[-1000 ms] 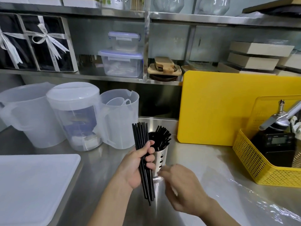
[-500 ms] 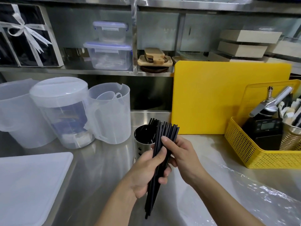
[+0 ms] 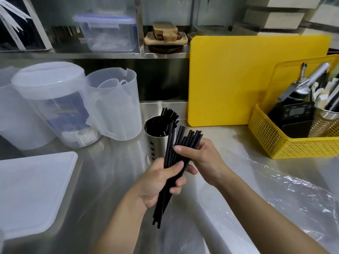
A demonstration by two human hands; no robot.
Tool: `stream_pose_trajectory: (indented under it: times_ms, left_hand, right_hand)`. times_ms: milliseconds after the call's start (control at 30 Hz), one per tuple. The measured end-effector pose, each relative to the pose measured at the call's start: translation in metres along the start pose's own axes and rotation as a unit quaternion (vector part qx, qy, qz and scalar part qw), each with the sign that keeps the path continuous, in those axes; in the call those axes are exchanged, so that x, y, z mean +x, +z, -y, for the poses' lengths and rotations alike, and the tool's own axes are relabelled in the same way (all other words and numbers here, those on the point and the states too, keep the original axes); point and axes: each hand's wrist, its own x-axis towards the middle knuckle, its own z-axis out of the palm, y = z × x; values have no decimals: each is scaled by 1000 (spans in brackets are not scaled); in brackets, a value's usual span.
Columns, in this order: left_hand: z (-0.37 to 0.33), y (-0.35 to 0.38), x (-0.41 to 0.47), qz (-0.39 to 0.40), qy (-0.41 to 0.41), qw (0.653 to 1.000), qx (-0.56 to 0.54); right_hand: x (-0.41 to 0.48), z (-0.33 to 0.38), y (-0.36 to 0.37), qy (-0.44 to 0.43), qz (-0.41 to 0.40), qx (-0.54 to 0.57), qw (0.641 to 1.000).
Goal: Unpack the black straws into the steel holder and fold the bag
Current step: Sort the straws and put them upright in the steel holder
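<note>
The bundle of thin black plastic straws (image 3: 189,142) leans near-upright. The left hand (image 3: 157,182) curls its grip round the middle and the right hand (image 3: 203,160) pinches the tops. The perforated cylindrical steel holder (image 3: 154,145) stands just beyond, slightly left.

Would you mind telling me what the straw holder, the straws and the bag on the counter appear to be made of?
The holder looks like brushed stainless steel: silvery, reflective, with punched holes. The straws seem matte black plastic, though coated paper is possible. The bag appears thin clear plastic film, crinkled and glinting.
</note>
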Motion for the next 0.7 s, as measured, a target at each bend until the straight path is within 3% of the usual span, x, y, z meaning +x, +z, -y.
stream_pose_trajectory:
  times_ms: [233, 533, 700]
  left_hand:
    - [10, -6, 2, 22, -43, 999, 10]
    - [11, -12, -3, 41, -72, 997, 3]
    - [14, -14, -3, 44, -86, 995, -10]
  right_hand:
    - [6, 1, -14, 4, -42, 34, 998]
    - [18, 13, -31, 39, 19, -64, 997]
    - [23, 16, -36, 52, 2, -125, 991]
